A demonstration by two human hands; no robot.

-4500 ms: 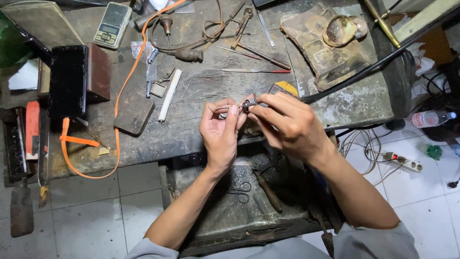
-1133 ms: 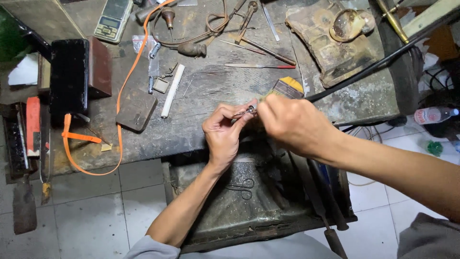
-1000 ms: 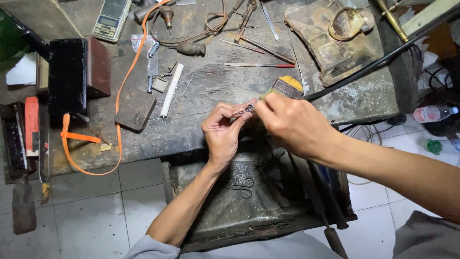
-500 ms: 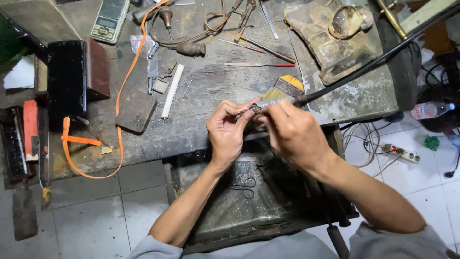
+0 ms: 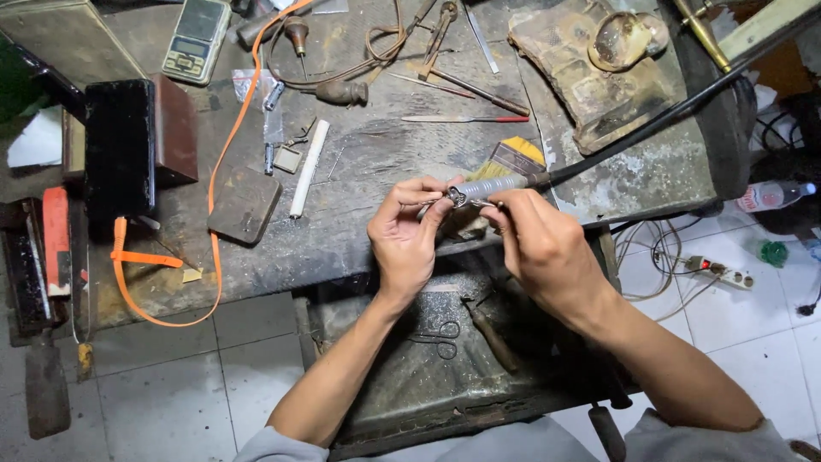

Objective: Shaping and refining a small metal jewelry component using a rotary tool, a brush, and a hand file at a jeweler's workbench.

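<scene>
While gripping handpiece (image 5: 489,186), closed hands (image 5: 479,235).

Both bare forearms reach up toward twelve o'clock; left hand (image 5: 409,235) and right hand (image 5: 543,244) meet, fingertips pinched together

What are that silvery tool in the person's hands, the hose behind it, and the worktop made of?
The tool, held in the right hand, looks like metal: grey with a dull shine and a ridged body. Its hose seems to be black rubber or plastic, smooth and bending. The worktop appears to be old wood, dark, scuffed and grimy, though the dirt leaves that uncertain.
</scene>
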